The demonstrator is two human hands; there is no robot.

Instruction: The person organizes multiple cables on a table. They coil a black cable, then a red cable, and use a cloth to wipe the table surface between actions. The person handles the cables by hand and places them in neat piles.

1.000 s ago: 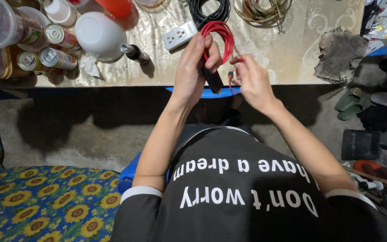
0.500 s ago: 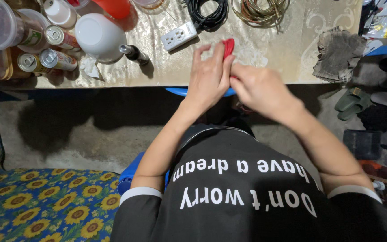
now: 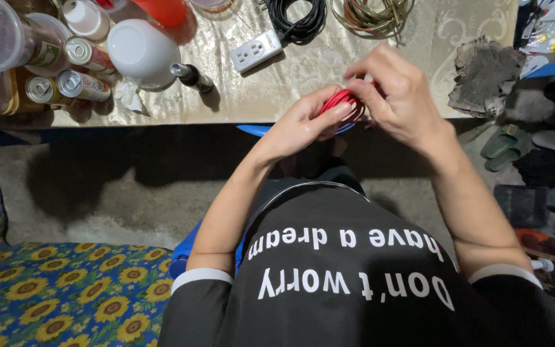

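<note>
A small coil of red wire (image 3: 340, 103) sits between both of my hands, just in front of the table's near edge. My left hand (image 3: 303, 125) cups the coil from below and the left, fingers curled around it. From above and the right, my right hand (image 3: 398, 96) pinches the same coil, covering most of it. Only a short red arc shows between the fingers. Below the hands I see my black shirt with white lettering.
The table (image 3: 303, 77) has a shiny beige cover. On it lie a white power strip (image 3: 256, 51), a black cable coil (image 3: 298, 14), an olive wire coil (image 3: 370, 13), a white bowl (image 3: 141, 51), cans (image 3: 78, 83), a dark bottle (image 3: 192, 77) and a grey rag (image 3: 486, 74). Sandals (image 3: 515, 144) lie at right.
The wide red loop seen a second ago is now gathered into a tight bundle. My hands have closed together over it and shifted slightly right.
</note>
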